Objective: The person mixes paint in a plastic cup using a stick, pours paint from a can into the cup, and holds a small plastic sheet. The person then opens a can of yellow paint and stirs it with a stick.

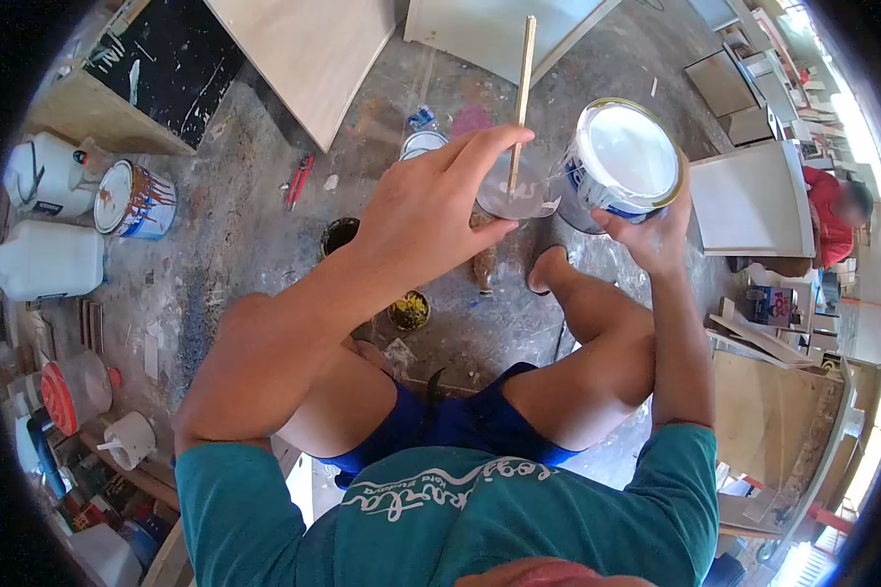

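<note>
My left hand is closed around a clear plastic cup, thumb and fingers at its near side. A thin wooden stick stands in the cup, its long end sticking up past my fingers. My right hand grips an uncovered paint can from below and the side. White paint shows in its mouth, and white smears run over the rim. The can leans toward the cup, close beside it. Whether paint is flowing between them I cannot make out.
On the floor are a tin with yellow contents, a dark tin, a brown bottle and red-handled pliers. A stained paint can and white jugs stand left. A person in red is at far right.
</note>
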### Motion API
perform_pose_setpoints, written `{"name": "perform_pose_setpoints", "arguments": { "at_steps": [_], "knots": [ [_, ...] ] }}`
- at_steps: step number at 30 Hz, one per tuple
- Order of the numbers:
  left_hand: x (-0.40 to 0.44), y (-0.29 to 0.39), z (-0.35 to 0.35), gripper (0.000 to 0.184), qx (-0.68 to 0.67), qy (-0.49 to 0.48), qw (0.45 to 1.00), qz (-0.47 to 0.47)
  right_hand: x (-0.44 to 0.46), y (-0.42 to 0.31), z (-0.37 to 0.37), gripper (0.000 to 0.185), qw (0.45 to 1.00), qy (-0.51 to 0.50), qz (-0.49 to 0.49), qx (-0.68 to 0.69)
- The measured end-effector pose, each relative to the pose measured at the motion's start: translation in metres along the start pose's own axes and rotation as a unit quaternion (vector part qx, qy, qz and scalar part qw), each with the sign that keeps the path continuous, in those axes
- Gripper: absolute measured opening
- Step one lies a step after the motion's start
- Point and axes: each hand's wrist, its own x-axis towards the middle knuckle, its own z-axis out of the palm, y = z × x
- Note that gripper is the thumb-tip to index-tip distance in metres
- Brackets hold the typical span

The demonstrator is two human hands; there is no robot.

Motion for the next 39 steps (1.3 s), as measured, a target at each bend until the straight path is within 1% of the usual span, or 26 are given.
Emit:
{"name": "perform_pose_setpoints", "arguments": {
  "at_steps": [2,5,6,9,13,14,15,17,18,19,22,25,26,28,31,32,35,36,38,39],
  "knots": [
    [0.003,0.001,-0.002,0.081,-0.004,0.008,1.000,0.015,-0.003,0.006,-0.002,0.106,1.000,0.000,0.011,0.012],
    [0.005,0.003,-0.001,0.082,0.000,0.005,1.000,0.021,-0.011,0.021,-0.003,0.102,0.997,0.038,0.043,0.056],
    [0.008,0.004,-0.001,0.082,0.005,0.004,1.000,0.023,-0.011,0.021,-0.007,0.100,0.998,0.038,0.036,0.039],
    [0.013,0.007,-0.004,0.082,0.033,0.004,0.999,0.019,-0.007,0.029,-0.022,0.100,0.997,0.040,0.066,0.012],
    [0.019,0.005,-0.011,0.083,0.041,0.016,0.999,-0.010,-0.002,0.069,-0.035,0.101,0.992,0.056,0.107,-0.035],
    [0.020,0.005,-0.015,0.082,0.046,0.019,0.999,-0.019,-0.004,0.091,-0.037,0.103,0.989,0.054,0.110,-0.077],
    [0.020,0.004,-0.017,0.081,0.052,0.022,0.998,-0.029,-0.006,0.104,-0.033,0.104,0.990,0.060,0.113,-0.056],
    [0.019,-0.003,-0.020,0.085,0.029,0.031,0.997,-0.068,-0.010,0.132,-0.022,0.105,0.990,0.075,0.119,-0.012],
    [0.017,-0.003,-0.022,0.085,0.027,0.033,0.995,-0.089,-0.017,0.167,-0.016,0.105,0.990,0.082,0.111,-0.040],
    [0.019,-0.004,-0.024,0.085,0.027,0.036,0.993,-0.106,-0.026,0.194,-0.004,0.106,0.985,0.117,0.122,-0.014],
    [0.019,-0.010,-0.025,0.085,0.046,0.051,0.988,-0.138,-0.045,0.247,0.026,0.108,0.977,0.131,0.162,-0.033],
    [0.017,-0.016,-0.027,0.093,0.080,0.040,0.981,-0.171,-0.058,0.304,0.063,0.108,0.970,0.147,0.190,-0.040],
    [0.016,-0.020,-0.028,0.096,0.063,0.044,0.980,-0.185,-0.064,0.316,0.075,0.108,0.966,0.153,0.203,-0.045],
    [0.015,-0.023,-0.030,0.098,0.057,0.053,0.978,-0.195,-0.072,0.335,0.101,0.109,0.961,0.167,0.214,-0.048],
    [0.013,-0.023,-0.027,0.099,0.040,0.058,0.974,-0.214,-0.089,0.360,0.133,0.109,0.949,0.182,0.257,-0.026],
    [0.014,-0.022,-0.027,0.100,0.037,0.065,0.974,-0.215,-0.095,0.364,0.140,0.109,0.950,0.180,0.250,-0.044],
    [0.015,-0.021,-0.030,0.100,0.086,0.031,0.973,-0.213,-0.119,0.383,0.148,0.110,0.958,0.168,0.215,-0.087],
    [0.015,-0.023,-0.031,0.097,0.068,0.033,0.977,-0.200,-0.128,0.384,0.149,0.111,0.959,0.166,0.205,-0.101],
    [0.017,-0.018,-0.034,0.093,0.054,0.032,0.979,-0.195,-0.152,0.393,0.152,0.114,0.954,0.168,0.238,-0.068],
    [0.017,-0.015,-0.035,0.092,0.038,0.026,0.981,-0.189,-0.170,0.403,0.151,0.114,0.955,0.184,0.219,-0.074]
  ]
}}
